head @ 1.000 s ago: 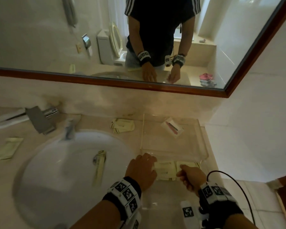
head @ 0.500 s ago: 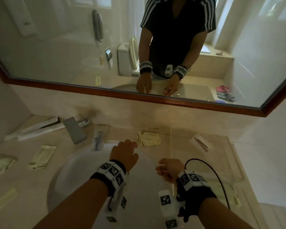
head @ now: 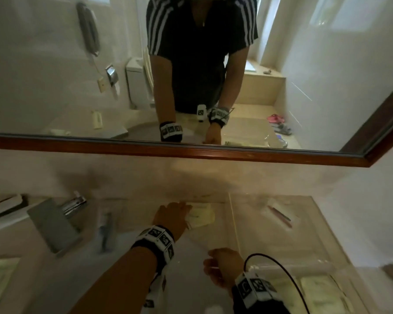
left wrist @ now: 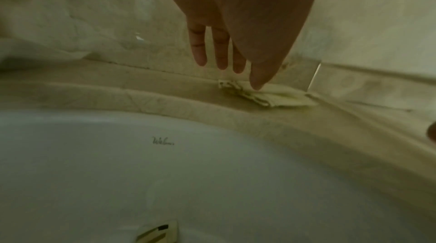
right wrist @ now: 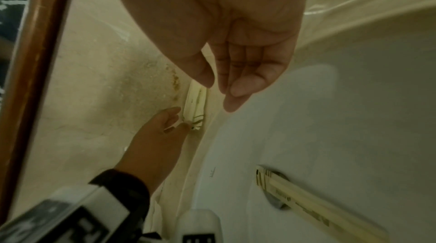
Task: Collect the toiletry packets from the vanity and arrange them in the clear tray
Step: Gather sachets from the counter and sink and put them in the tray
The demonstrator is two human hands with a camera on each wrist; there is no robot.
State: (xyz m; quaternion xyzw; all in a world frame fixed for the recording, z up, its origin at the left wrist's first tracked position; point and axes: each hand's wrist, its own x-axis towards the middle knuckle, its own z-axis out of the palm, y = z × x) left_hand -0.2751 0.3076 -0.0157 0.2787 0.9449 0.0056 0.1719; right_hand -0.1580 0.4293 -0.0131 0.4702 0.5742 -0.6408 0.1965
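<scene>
A small stack of cream toiletry packets lies on the vanity behind the sink, just left of the clear tray. My left hand reaches over it with straight fingers, the thumb tip touching the top packet. The right wrist view shows the left hand at the end of the same packets. My right hand hangs relaxed over the basin edge and holds nothing. Inside the tray lie a packet with a pink toothbrush and cream packets at the near end.
One long cream packet lies across the drain in the white sink. A chrome faucet and a grey block stand at the left. More packets lie at the far left. The mirror's wooden frame runs above.
My left hand left the tray's near end and reached forward to the packets behind the sink. My right hand let go of the tray's packets and drew back. The head view tilted up.
</scene>
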